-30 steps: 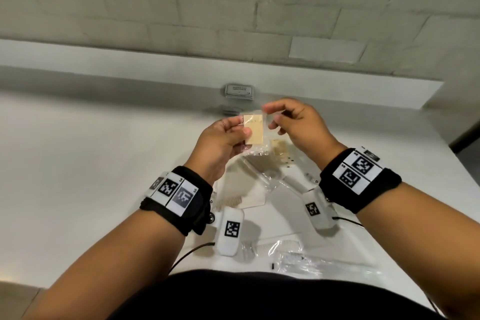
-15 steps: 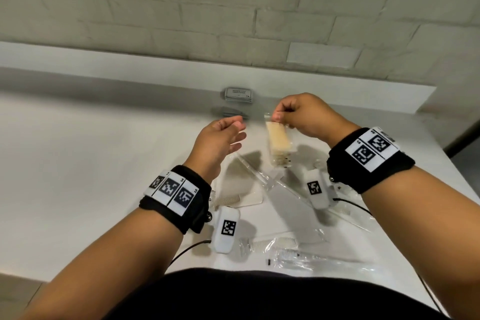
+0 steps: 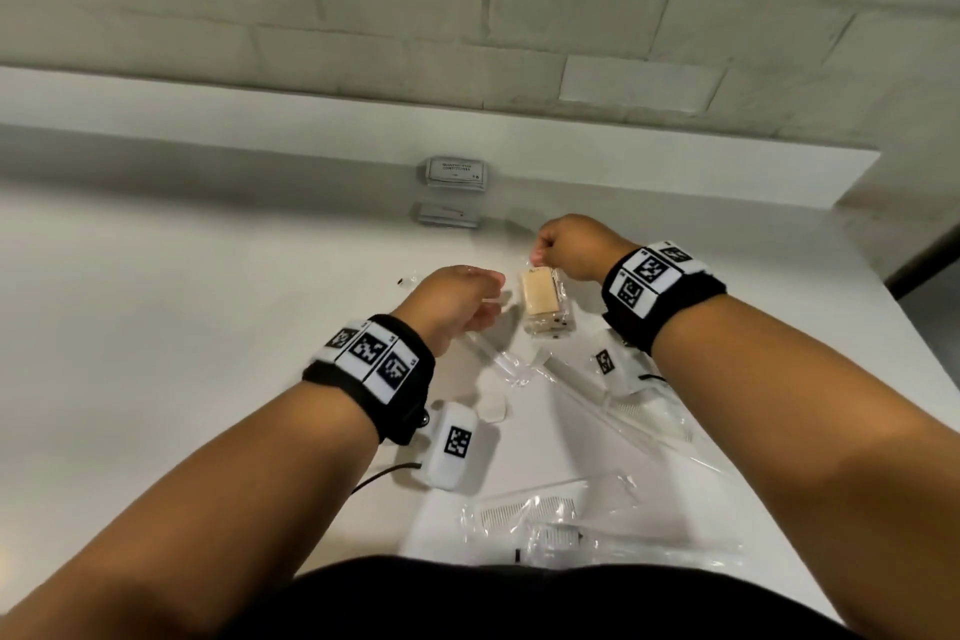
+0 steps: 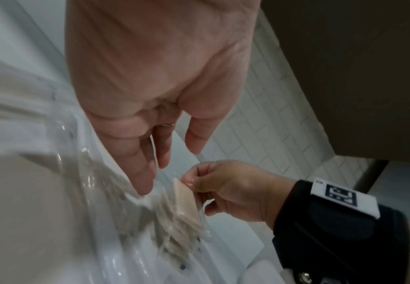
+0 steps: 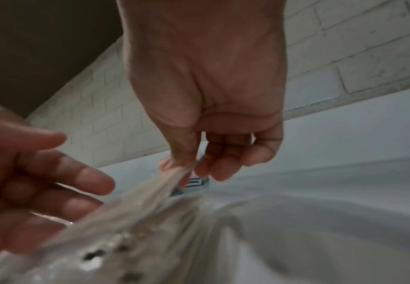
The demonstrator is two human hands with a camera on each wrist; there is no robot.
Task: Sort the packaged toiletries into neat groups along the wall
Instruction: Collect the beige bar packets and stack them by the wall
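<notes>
- Soap packet [image 3: 543, 303] hangs from my right hand [image 3: 571, 250], thumb and forefinger pinching the top seam of its clear wrapper; the tan bar inside sits low in the bag, tilted, over the table [image 3: 208, 353] a little in front of the far edge.
- My left hand [image 3: 457, 301] is just beside the packet with fingers loose and relaxed, gripping nothing; in the left wrist view its fingertips [image 4: 145, 184] come close to the wrapper, but I cannot tell whether they touch it.
- Two small white boxed items [image 3: 456, 172] already lie against the upstand at the far edge, one in front of the other [image 3: 448, 215], so I judge that row to be where this packet belongs, as its own group to their right.
- To do this well, I would carry the packet to the far edge by the seam, lower it until the bar's bottom touches the table, then lay it flat and square to the wall before letting go.
- A pinch on film alone can slip or swing; steadying the bar from below with the left hand would help.
- Wrapped combs [image 3: 530, 515] and other clear sleeves [image 3: 639, 421] wait near the front edge, so much sorting remains.
</notes>
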